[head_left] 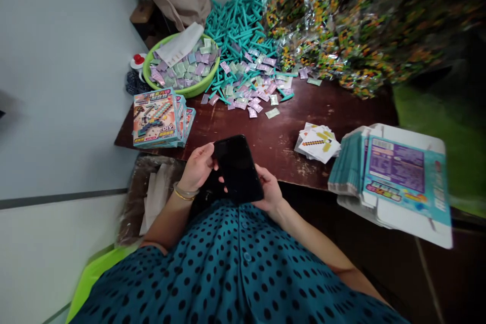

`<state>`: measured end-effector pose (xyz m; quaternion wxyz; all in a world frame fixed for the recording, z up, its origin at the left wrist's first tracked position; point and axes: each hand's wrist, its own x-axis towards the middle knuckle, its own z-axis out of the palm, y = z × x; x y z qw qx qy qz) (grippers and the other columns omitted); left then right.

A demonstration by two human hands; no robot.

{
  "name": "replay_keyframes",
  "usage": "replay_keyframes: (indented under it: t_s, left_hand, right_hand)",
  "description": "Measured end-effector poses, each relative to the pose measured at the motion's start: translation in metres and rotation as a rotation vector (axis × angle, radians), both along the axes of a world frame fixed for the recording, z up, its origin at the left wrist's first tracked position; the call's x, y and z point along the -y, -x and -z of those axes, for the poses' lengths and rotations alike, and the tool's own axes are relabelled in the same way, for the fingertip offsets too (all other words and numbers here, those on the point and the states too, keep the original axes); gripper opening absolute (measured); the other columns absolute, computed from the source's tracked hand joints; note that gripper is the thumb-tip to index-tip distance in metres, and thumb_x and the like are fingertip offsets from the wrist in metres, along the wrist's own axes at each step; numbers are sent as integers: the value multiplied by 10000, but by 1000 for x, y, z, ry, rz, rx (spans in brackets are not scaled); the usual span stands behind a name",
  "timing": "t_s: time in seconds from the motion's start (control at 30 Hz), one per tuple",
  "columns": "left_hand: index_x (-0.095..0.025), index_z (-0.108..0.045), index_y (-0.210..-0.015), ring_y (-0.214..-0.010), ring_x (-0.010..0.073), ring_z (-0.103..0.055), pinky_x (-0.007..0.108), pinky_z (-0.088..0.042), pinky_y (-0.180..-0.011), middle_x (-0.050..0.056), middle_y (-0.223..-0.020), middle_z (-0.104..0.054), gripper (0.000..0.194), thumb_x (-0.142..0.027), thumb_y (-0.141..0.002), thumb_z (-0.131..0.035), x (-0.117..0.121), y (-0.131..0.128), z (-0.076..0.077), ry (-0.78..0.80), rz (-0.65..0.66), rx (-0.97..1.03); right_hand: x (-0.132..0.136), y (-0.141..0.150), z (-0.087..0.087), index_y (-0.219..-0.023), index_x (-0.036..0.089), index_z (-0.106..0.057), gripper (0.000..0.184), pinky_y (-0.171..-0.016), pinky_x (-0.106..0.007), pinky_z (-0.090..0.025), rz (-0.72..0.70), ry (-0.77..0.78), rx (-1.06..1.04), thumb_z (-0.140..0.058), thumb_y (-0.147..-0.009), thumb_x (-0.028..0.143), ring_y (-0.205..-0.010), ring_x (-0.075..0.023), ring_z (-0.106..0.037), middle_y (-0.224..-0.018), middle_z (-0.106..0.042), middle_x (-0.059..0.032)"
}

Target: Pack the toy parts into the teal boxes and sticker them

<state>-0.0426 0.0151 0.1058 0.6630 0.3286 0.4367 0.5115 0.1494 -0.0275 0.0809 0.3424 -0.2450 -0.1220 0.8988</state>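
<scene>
Left of the phone [238,168], the printed boxes [155,119] are stacked on the bench [281,149], and beyond them sits the green basket [195,91], full of small packets, with a white sheet on top. My left fingers [207,152] pinch the phone's upper left edge. The phone, its screen dark, is between my two hands, against the bench's near edge in my view. Beyond the phone lie the teal sticks [237,23], with loose packets [261,93] scattered on their near side. My right fingers [266,176] are closed on the phone's lower right side. Right of the phone and farther back are the clear bags [322,25] of colourful pieces; nearer are the cards [321,144], then the flat cartons [398,167], partly overhanging the bench.
</scene>
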Motion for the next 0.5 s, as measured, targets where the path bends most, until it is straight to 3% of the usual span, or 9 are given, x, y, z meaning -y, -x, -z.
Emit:
replay_keyframes:
  t_s: [0.2, 0.37, 0.5]
  left_hand:
    - [-155, -712, -763, -570, 88, -521, 205, -383, -457, 2, -699, -630, 395, -536, -814, -804, -3, -5, -2, -9, -2, -6]
    - [-175, -781, -934, -597, 95, -557, 214, -414, -482, 26, -835, -721, 332, -455, -771, -853, -4, -5, -4, 11, -2, 15]
    - [-188, -805, -962, -550, 73, -547, 196, -424, -473, 12, -812, -736, 354, -421, -714, -902, -3, -4, -4, 26, -7, 43]
  right_hand:
    - [1, 3, 4, -1246, 229, -655, 532, -1082, -650, -463, 47, 6, -8, -390, -943, 577, -1224, -336, -670, -1280, -723, -106]
    - [1, 3, 9, -1143, 237, -684, 445, -1096, -657, -443, 108, 110, -3, -418, -934, 527, -1207, -328, -678, -1170, -767, -79]
    - [2, -1, 9, -1089, 219, -706, 430, -1096, -659, -441, 124, 79, 2, -465, -920, 532, -1224, -344, -666, -1119, -779, -93]
